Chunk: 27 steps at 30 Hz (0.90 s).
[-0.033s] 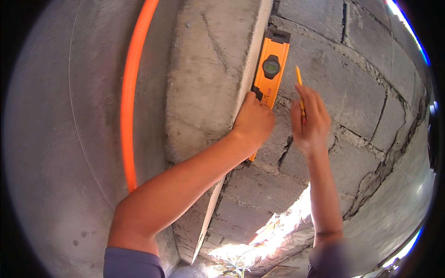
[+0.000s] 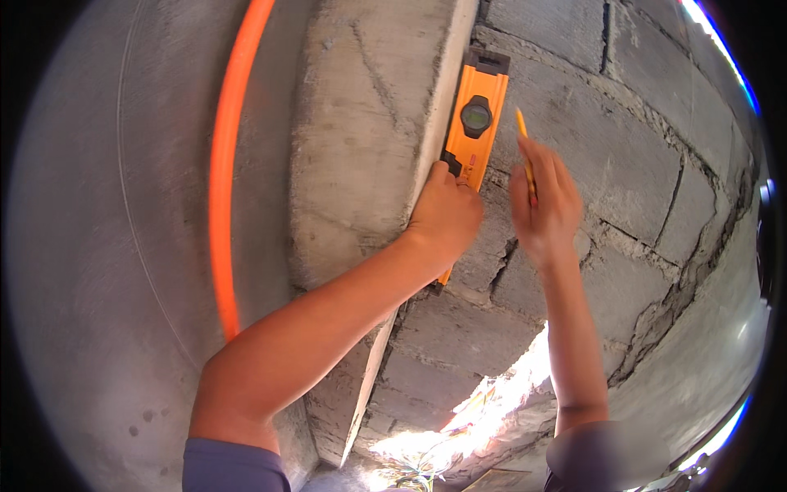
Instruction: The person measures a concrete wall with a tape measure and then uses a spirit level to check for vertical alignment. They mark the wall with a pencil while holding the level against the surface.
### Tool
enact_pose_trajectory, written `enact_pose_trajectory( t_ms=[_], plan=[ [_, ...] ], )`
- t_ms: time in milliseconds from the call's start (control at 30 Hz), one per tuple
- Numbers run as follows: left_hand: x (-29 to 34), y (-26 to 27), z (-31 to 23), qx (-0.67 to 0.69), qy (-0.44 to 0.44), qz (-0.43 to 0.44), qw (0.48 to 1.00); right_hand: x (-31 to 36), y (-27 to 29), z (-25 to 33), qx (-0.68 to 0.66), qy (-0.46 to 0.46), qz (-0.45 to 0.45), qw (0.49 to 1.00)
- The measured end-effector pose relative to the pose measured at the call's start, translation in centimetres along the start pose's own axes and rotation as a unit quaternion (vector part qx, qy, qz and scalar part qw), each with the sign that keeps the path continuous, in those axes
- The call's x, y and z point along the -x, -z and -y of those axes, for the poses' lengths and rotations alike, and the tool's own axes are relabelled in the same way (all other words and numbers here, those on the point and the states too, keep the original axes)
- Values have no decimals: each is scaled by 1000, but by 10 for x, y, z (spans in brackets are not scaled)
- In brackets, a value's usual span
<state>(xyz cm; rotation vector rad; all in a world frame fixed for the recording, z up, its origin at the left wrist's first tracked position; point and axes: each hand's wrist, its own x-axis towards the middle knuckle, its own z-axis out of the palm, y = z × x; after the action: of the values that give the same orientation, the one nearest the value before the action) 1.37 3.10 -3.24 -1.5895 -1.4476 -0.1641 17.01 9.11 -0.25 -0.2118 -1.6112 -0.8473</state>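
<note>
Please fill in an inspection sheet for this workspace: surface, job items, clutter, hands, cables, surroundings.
Surface: grey block wall, rough mortar joints, cracked at right.
Job items: orange spirit level alongside a concrete projection; yellow pencil, tip up, apart from the level.
Clutter: nothing distinct besides wires; glare hides detail below.
Hands: left hand grips the level; right hand holds the pencil.
Cables: tangled thin wires at the lower edge.
Surroundings: orange tube against a smooth grey wall at left; bright light patch below.
</note>
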Motion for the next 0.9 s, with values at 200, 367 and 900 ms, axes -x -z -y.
enact_pose_trajectory(
  t_ms=[200, 367, 900],
  plan=[
    [-1, -4, 1, 2, 6, -19, 1000, -35, -33, -16, 100, 4, -6, 995],
    [1, -4, 1, -9, -7, -10, 1000, -18, -19, 6, 111, -4, 69, 991],
    [0, -8, 4, -12, -8, -42, 999, 76, 8, 53, 72, -54, 194, 977]
  ],
)
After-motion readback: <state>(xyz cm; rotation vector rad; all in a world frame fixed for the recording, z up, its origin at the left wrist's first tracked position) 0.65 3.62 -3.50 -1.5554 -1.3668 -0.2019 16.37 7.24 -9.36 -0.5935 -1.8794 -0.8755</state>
